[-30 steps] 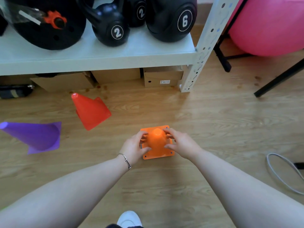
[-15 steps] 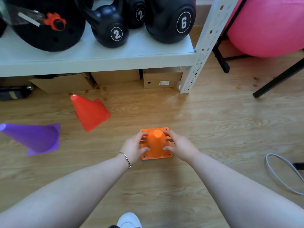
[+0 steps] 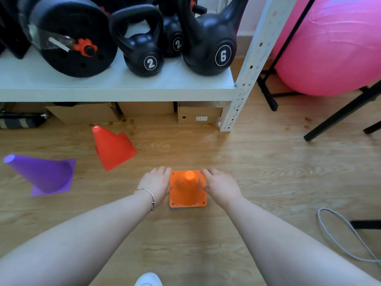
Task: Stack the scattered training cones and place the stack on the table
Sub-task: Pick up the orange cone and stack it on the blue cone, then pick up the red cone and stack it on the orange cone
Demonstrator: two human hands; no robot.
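Note:
An orange cone stands upright on the wooden floor in front of me. My left hand grips the left edge of its square base and my right hand grips the right edge, fingers curled down beside the cone. A red cone stands on the floor to the upper left, apart from my hands. A purple cone stands farther left. The fingertips are hidden against the base.
A white shelf behind the cones carries black kettlebells and a weight plate; cardboard boxes sit beneath it. A pink exercise ball and black stand legs are at the right. A grey cable lies on the floor at the lower right.
Both hands slid down from the orange cone's upper body to the sides of its base. The cone stays in the same spot on the floor.

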